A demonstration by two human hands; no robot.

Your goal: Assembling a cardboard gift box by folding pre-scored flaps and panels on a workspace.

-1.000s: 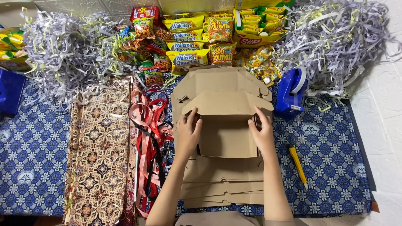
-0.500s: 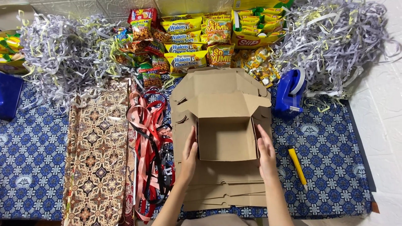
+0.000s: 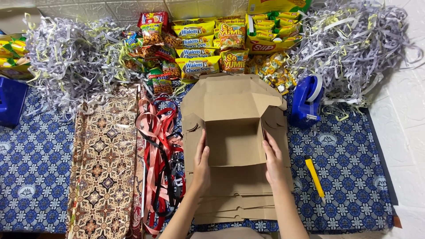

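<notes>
A brown cardboard box (image 3: pixel 234 119) stands half folded on a stack of flat cardboard blanks (image 3: pixel 234 199), its lid flap raised toward the far side. My left hand (image 3: pixel 201 166) presses against the box's left side wall. On the opposite side, my right hand (image 3: pixel 273 163) presses the right wall. Both hands hold the walls upright, fingers flat along the cardboard.
Piles of shredded paper (image 3: pixel 75 62) lie at far left and far right (image 3: pixel 354 44). Snack packets (image 3: pixel 199 44) fill the far middle. A patterned brown cloth (image 3: pixel 106 163) and red ribbons (image 3: pixel 161 163) lie left; a blue tape dispenser (image 3: pixel 306 102) and yellow cutter (image 3: pixel 315 177) lie right.
My hands slid from the top of the flaps down to the box's sides. The side walls now stand upright and the box's inside is open.
</notes>
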